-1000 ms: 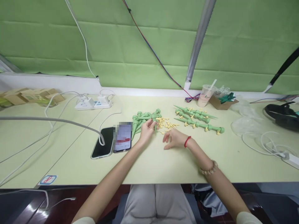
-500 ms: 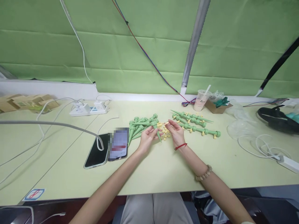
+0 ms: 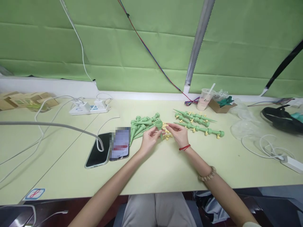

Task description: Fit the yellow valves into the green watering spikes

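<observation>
Centre of the frame: the left hand (image 3: 148, 141) holds a green spike (image 3: 159, 126) raised just above the tabletop (image 3: 165, 167), its fingers (image 3: 155, 131) closed around the shaft and the round open cap end turned up toward the camera; the right hand (image 3: 179, 134) meets it from the right, its thumb and forefinger pinched narrow on a small yellow piece (image 3: 165, 125) held against the side of the spike's cap; beneath and between the two hands lies a scatter of loose yellow pieces (image 3: 167, 136) on the tabletop; a red string bracelet (image 3: 184, 147) circles the right wrist, and a beaded bracelet (image 3: 207, 174) sits further down the same forearm; just left of the hands, a heap of bare green spikes (image 3: 141, 126) fans out, tips pointing toward the lower left; to the right of the hands, a row of green spikes fitted with yellow pieces (image 3: 197, 123) lies roughly in parallel; left of centre, two phones (image 3: 109, 148) lie side by side, one dark-screened with a grey cable (image 3: 52, 125) looping onto it; upper left, a white power strip (image 3: 90, 107) and several cardboard boxes (image 3: 26, 100); upper right, a plastic cup with a straw (image 3: 205, 98), an open carton (image 3: 220, 105), clear plastic bags (image 3: 243, 124), a white cord (image 3: 262, 146) and a black object (image 3: 281, 117); green panels (image 3: 146, 44) fill the background.
</observation>
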Tool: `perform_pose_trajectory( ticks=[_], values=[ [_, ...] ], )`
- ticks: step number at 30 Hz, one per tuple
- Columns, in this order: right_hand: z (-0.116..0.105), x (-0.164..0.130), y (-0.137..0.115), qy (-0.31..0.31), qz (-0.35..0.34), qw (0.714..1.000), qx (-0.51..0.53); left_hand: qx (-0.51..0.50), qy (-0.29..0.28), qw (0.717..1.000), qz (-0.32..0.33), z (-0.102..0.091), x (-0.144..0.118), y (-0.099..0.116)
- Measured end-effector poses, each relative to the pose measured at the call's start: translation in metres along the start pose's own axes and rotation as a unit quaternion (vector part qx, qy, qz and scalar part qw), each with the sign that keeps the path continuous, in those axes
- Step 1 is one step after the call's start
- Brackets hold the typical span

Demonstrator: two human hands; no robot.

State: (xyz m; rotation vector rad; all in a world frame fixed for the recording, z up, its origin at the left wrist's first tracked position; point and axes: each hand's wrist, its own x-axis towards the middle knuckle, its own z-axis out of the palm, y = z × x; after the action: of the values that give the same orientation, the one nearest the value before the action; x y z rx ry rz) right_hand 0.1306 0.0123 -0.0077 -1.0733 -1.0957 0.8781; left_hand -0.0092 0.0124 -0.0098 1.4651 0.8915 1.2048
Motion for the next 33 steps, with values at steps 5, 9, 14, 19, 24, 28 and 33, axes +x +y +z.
perform_pose_trajectory(
  ticks=[5,9,14,19,24,28,33],
  values=[
    [-0.005,0.0,-0.001,-0.102,0.013,0.988,-0.115,0.125,-0.01,0.991,0.05,-0.005,0.003,-0.003],
    [-0.008,0.0,-0.004,-0.161,-0.094,0.963,-0.196,0.115,-0.023,0.993,0.033,-0.007,0.006,-0.002],
    [-0.019,0.003,-0.005,-0.256,0.129,0.955,-0.072,0.165,-0.039,0.982,0.079,-0.005,0.004,0.003],
    [-0.047,-0.001,-0.011,-0.267,0.182,0.946,0.007,0.184,-0.111,0.971,0.101,0.018,0.008,0.009],
    [-0.077,-0.01,-0.018,-0.265,0.279,0.92,0.077,0.204,-0.143,0.954,0.169,0.047,0.012,0.015],
    [-0.099,-0.014,-0.027,-0.235,0.229,0.944,0.023,0.177,-0.142,0.968,0.106,0.062,0.009,0.021],
    [-0.11,-0.019,-0.034,-0.216,0.215,0.951,0.053,0.146,-0.134,0.975,0.103,0.078,0.003,0.022]
  ],
)
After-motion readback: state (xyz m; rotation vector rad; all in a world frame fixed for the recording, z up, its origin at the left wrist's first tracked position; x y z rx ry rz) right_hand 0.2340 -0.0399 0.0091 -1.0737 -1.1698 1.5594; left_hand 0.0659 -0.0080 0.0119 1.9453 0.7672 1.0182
